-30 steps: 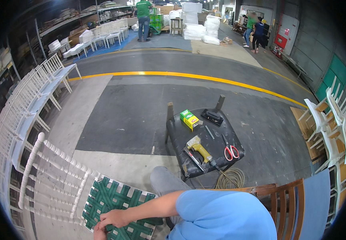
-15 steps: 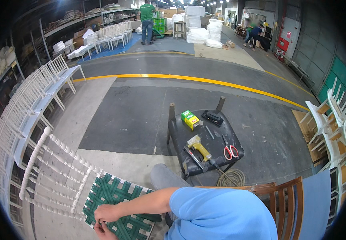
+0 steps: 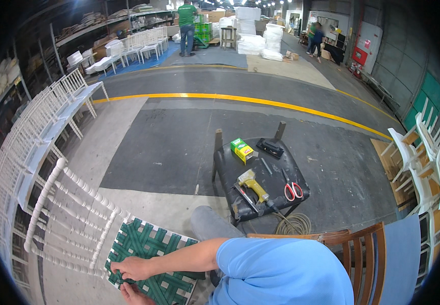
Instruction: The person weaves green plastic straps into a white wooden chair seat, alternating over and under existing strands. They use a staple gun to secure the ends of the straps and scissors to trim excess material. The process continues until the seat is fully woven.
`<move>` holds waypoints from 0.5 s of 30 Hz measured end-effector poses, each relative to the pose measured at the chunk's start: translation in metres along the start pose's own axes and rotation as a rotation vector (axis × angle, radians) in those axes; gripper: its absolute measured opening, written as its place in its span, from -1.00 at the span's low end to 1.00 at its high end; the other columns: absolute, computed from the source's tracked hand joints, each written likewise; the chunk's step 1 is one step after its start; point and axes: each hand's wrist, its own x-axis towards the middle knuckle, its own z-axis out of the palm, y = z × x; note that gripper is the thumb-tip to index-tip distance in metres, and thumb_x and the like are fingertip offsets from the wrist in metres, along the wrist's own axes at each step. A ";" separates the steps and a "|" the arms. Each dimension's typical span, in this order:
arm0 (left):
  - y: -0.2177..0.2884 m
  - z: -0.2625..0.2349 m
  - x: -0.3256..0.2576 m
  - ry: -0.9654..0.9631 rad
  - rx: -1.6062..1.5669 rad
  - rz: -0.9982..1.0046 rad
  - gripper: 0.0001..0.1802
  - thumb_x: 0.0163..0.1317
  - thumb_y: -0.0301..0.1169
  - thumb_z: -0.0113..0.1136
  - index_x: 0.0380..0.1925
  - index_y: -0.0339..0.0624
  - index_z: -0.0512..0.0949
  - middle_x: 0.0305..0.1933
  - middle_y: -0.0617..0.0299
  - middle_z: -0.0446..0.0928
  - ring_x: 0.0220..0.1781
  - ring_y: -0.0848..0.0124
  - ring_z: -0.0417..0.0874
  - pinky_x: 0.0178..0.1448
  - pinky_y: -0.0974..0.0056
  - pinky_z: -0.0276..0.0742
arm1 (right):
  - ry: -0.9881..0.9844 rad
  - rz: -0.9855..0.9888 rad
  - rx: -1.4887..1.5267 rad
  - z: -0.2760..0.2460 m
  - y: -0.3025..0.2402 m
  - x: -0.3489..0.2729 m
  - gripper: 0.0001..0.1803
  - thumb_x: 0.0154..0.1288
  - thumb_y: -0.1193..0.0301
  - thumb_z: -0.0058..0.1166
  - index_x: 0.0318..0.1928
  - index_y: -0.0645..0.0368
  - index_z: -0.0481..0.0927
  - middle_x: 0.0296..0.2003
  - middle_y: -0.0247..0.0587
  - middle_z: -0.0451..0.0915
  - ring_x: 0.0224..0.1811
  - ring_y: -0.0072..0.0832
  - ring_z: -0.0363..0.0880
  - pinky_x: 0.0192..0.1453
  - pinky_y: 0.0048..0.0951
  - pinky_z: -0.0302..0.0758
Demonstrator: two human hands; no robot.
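Observation:
A white chair (image 3: pixel 59 216) with turned spindles lies tilted at the lower left. Its seat is woven from green webbing straps (image 3: pixel 141 239) over white ones. My right hand (image 3: pixel 132 268) reaches across the seat, its fingers bent and closed at a green strap near the seat's left edge. Just below, my left hand (image 3: pixel 132 294) enters from the lower edge, fingers drawn together against the weave; what they hold is hidden. To the right, a black stool (image 3: pixel 276 178) bears a staple gun (image 3: pixel 253 187), red-handled scissors (image 3: pixel 293 190), a green and yellow box (image 3: pixel 243 150) and a black tool (image 3: pixel 270 148).
A coiled hose (image 3: pixel 293 225) lies beneath the stool. Rows of white chairs (image 3: pixel 42 129) line the left side; stacked white chairs (image 3: pixel 418 157) stand at right. A wooden chair (image 3: pixel 370 259) is beside me. Beyond the yellow floor line (image 3: pixel 215 96) are a person (image 3: pixel 187 28) and others farther right.
My right hand has shifted left along the weave, away from my left hand, and its fingers reach farther out. My left hand stays near its place. Persons at the far right have moved.

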 end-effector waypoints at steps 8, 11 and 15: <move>0.009 0.005 -0.009 0.036 -0.073 -0.040 -0.74 0.55 -0.34 0.06 -0.03 -0.37 0.54 -0.20 0.18 0.52 -0.19 0.43 0.51 -0.10 0.33 0.47 | 0.109 -0.157 -0.026 0.014 0.014 0.002 -0.81 0.25 0.47 0.18 -0.15 0.16 0.52 -0.40 -0.09 0.66 -0.24 0.02 0.67 -0.18 0.00 0.47; 0.007 0.000 -0.006 0.055 -0.066 -0.086 -0.75 0.56 -0.34 0.04 -0.06 -0.33 0.55 -0.23 0.23 0.51 -0.22 0.46 0.49 -0.14 0.36 0.45 | 0.088 -0.200 -0.079 0.017 0.016 0.002 -0.88 0.24 0.45 0.19 -0.21 0.15 0.60 -0.35 -0.12 0.70 -0.22 -0.01 0.68 -0.16 -0.01 0.50; 0.002 0.000 -0.007 0.023 -0.118 -0.082 -0.75 0.56 -0.32 0.02 -0.08 -0.31 0.55 -0.23 0.24 0.52 -0.23 0.48 0.51 -0.16 0.38 0.45 | 0.035 -0.212 -0.111 0.016 0.015 0.003 -0.88 0.21 0.43 0.20 -0.24 0.13 0.68 -0.31 -0.13 0.73 -0.17 -0.07 0.70 -0.11 -0.05 0.56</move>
